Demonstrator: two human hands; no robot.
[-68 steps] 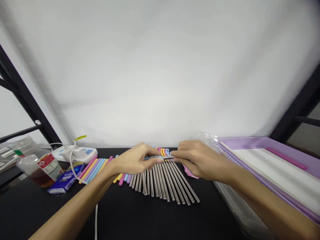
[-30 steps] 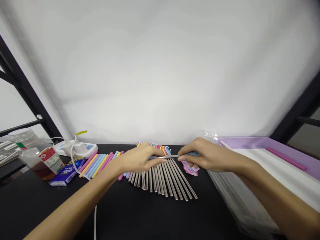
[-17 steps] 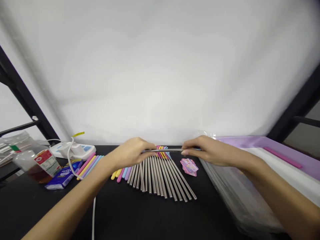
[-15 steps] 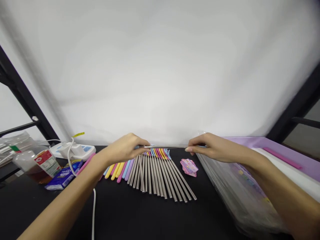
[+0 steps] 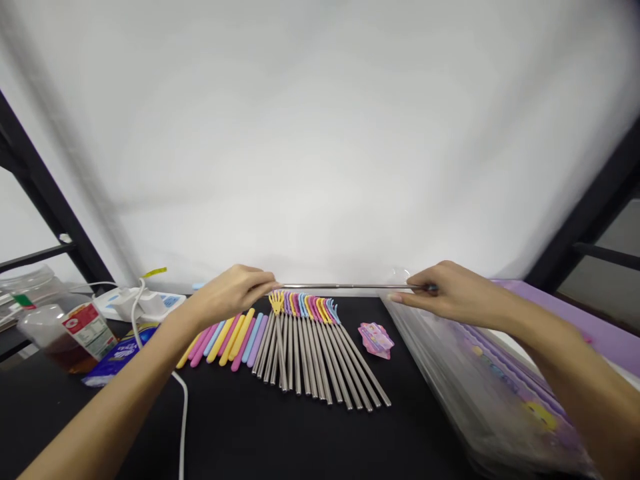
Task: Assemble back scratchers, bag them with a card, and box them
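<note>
Black tabletop [image 5: 210,427] before a white backdrop [image 5: 320,133], framed by black metal shelf uprights [image 5: 43,183] [image 5: 595,180]. My two hands are raised just above the far edge of the tabletop, well apart, and a slim steel rod [image 5: 350,287] spans level between them, above the far end of the laid-out parts. My left hand [image 5: 227,293] is curled closed around the rod's left portion; my right hand [image 5: 457,290] pinches the rod near its right end between thumb and fingers, nearly closed. Directly below lies a fan of steel shafts [image 5: 310,360], their coloured claw-shaped heads [image 5: 305,305] grouped at the far end, one yellow head [image 5: 276,303] standing out at the left. Left of the fan lie pink, yellow, blue and lilac tubes [image 5: 225,340], also fanned. Right of it rests a small stack of pink printed cards [image 5: 376,340]. Further right, clear plastic sheeting [image 5: 450,360] lies beside a lilac tray [image 5: 550,290]. At far left stand a bottle with a red-and-white label [image 5: 83,330], a blue packet [image 5: 117,360] and a white power strip [image 5: 145,305], with a white cable [image 5: 183,407] trailing across the tabletop.
</note>
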